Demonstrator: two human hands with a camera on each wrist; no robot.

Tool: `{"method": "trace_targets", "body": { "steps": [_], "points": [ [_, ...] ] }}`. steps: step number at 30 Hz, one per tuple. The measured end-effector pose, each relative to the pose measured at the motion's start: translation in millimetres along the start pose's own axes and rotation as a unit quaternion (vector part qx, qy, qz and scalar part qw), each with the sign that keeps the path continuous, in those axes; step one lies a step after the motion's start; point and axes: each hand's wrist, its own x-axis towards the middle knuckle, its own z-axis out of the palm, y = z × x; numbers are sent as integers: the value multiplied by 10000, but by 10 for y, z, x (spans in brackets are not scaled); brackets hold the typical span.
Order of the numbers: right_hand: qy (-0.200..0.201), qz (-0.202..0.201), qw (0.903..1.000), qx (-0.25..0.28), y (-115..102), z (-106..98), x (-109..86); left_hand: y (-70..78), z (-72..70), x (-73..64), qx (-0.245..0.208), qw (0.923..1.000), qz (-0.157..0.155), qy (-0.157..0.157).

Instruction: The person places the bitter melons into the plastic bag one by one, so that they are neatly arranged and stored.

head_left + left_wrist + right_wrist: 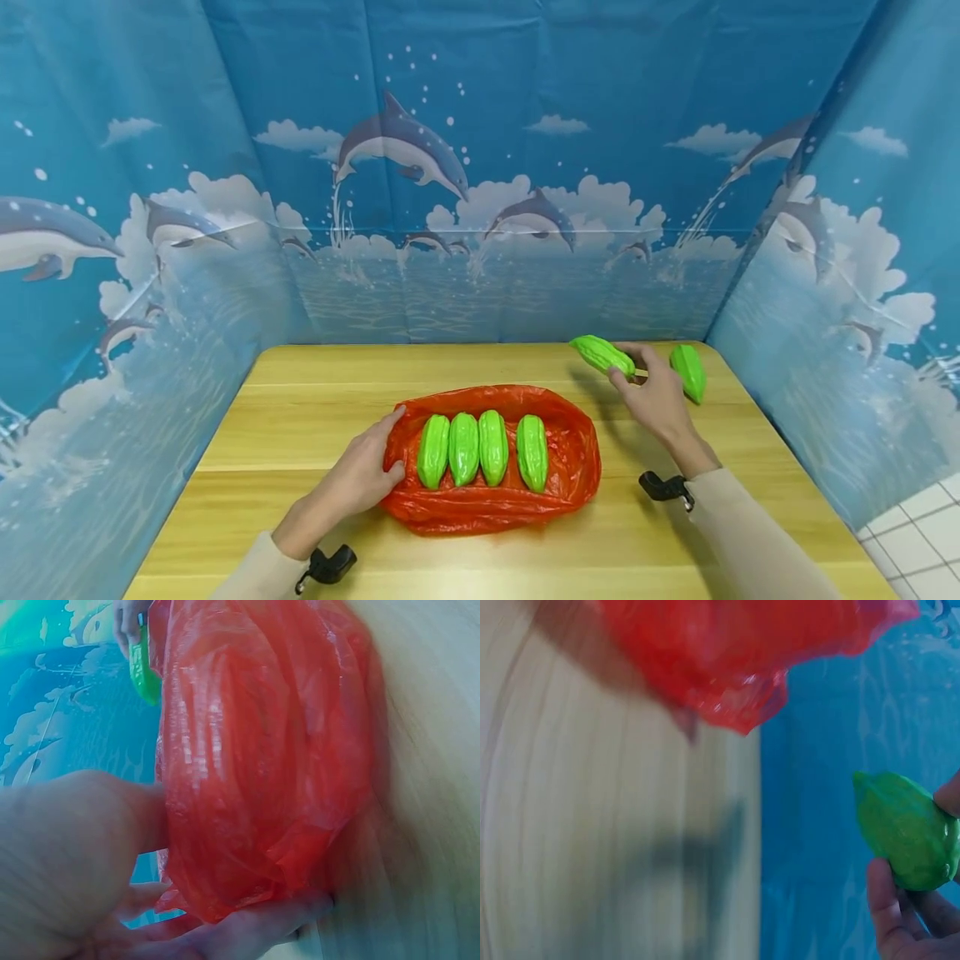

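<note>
My right hand (656, 396) holds a bright green, ribbed bitter melon (602, 354) above the table's back right, pinched between thumb and fingers. The right wrist view shows the pointed tip of this bitter melon (904, 829) beyond the fingers. My left hand (360, 467) grips the left end of an opened red plastic bag (480, 504), its thumb and fingers spread about the rim. Several like bitter melons (463, 450) lie side by side inside the bag, with a gap before the rightmost one (532, 454). In the left wrist view the bag (255, 750) hides its contents.
Another bitter melon (688, 372) lies near the table's back right corner, just beyond my right hand. The wooden table (300, 417) is bordered by a blue dolphin-print curtain (495, 292) at the back and both sides. White floor tiles (911, 542) show at lower right.
</note>
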Motion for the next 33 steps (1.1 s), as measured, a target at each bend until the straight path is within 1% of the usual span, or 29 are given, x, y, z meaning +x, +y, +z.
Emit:
{"method": "trace_targets", "body": {
  "steps": [3,6,12,17,21,25,28,33],
  "points": [
    [21,-154,9998,116,-82,29,-10,-10,-27,6,38,10000,33,-66],
    [40,-305,9994,184,-163,-5,-6,-5,-18,22,15,10000,55,-64],
    [9,-433,9990,92,-287,-71,-1,-11,1,19,-31,10000,-49,-40],
    [119,-527,9985,43,-363,-97,5,4,-18,1,-49,10000,-49,-70],
    [196,-656,9977,7,-412,-133,0,18,-3,15,-20,9999,-53,-138],
    [237,-793,9966,32,-469,-162,-7,24,6,25,12,9998,-80,-188],
    [261,-876,9958,80,-511,-176,-25,35,-4,21,64,9998,-32,-196],
    [284,-887,9956,68,-544,-203,-63,57,-18,5,60,9997,-6,-227]
  ]
}}
